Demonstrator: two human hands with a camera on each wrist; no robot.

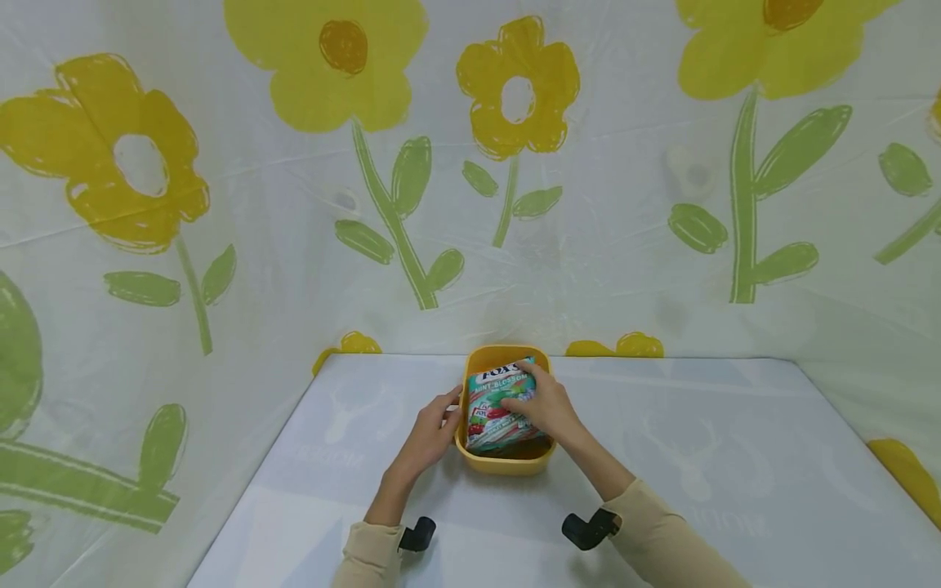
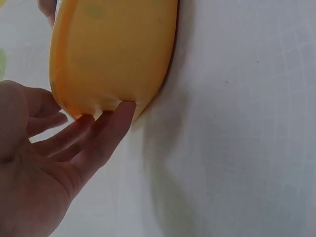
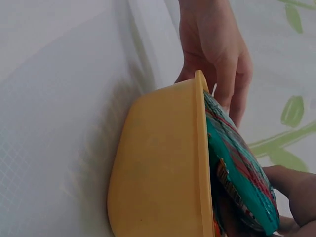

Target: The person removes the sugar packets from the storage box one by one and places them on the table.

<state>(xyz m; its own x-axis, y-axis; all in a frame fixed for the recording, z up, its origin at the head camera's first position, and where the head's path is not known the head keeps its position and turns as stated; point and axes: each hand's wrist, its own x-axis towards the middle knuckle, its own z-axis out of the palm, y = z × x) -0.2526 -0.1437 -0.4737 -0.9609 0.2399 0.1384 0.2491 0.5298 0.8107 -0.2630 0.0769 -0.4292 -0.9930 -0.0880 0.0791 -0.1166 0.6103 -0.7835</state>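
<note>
A yellow plastic tub point(image 1: 507, 465) stands on the white table, with a green and red candy bag point(image 1: 494, 408) lying tilted inside it. My right hand point(image 1: 542, 402) lies on the bag, thumb on its printed face and fingers round its right edge. In the right wrist view the bag point(image 3: 237, 168) sticks out past the tub's rim point(image 3: 201, 148), and my right fingers point(image 3: 292, 190) are against it. My left hand point(image 1: 435, 426) touches the tub's left wall with straight fingers. In the left wrist view those fingertips point(image 2: 121, 112) press on the tub point(image 2: 113, 54).
The white table cover point(image 1: 720, 457) spreads wide on both sides of the tub. A sheet printed with yellow flowers point(image 1: 515, 90) hangs behind and along the left. Black camera mounts sit on both wrists point(image 1: 588, 527).
</note>
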